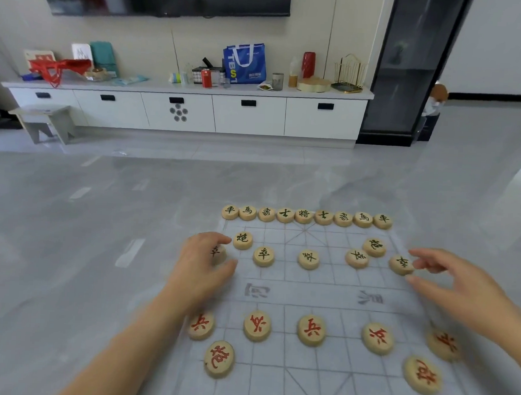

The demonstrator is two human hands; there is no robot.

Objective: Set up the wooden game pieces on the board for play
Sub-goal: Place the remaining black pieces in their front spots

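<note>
A thin translucent grid board lies flat on the grey table. Round wooden discs with black characters fill its far row, with two black cannons and several black soldiers in front. Red soldiers and two red cannons stand on the near half. My left hand curls around the leftmost black soldier at the board's left edge. My right hand pinches the rightmost black soldier between thumb and fingertips at the right edge.
The grey table stretches left and ahead of the board. Beyond it stands a long white cabinet cluttered with bags, cans and jars, a small stool on the left, a dark glass cabinet on the right.
</note>
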